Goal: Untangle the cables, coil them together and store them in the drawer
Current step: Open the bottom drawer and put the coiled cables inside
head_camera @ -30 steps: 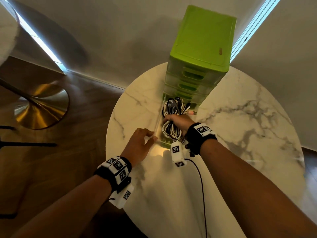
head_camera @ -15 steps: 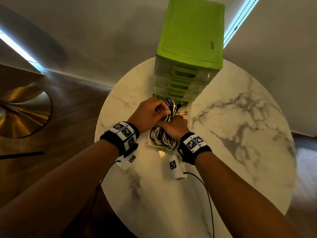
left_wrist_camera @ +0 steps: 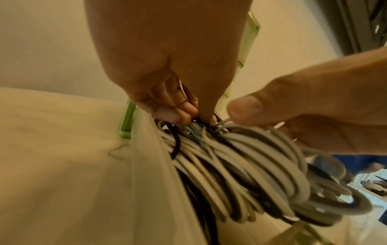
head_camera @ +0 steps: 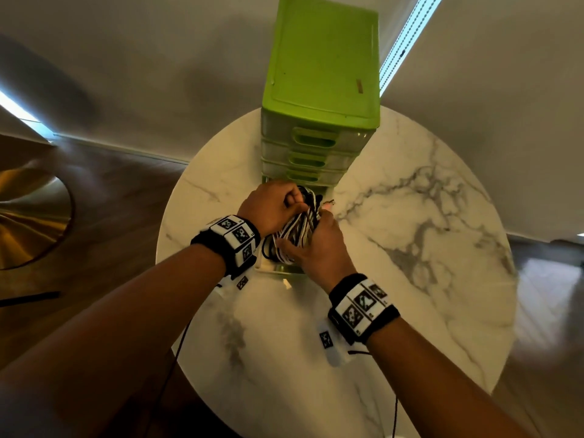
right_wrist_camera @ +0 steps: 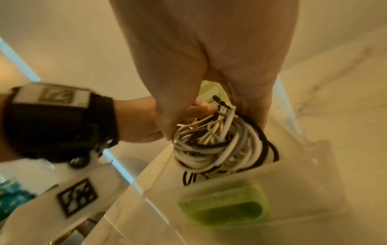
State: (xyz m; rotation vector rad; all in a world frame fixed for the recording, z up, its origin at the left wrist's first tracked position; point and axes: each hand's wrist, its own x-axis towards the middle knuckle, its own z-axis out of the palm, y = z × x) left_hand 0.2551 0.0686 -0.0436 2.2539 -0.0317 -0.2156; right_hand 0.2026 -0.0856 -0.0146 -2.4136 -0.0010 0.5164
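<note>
Both hands on coil [head_camera: 295,233] over open drawer [right_wrist_camera: 297,195] on bench [head_camera: 410,279]. Left hand [head_camera: 271,205] pinches far end; right hand [head_camera: 316,245] grips near loops.

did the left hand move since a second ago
Yes. The left hand left the table beside the open drawer and now grips the cable bundle.

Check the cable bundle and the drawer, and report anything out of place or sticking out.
One thing: a connector end pokes out of the top of the cable bundle, past the right hand, not tucked into the coil. The bundle sits in the open bottom drawer, both hands gripping it, left hand at its top. Nothing looks spilled or damaged.
</note>
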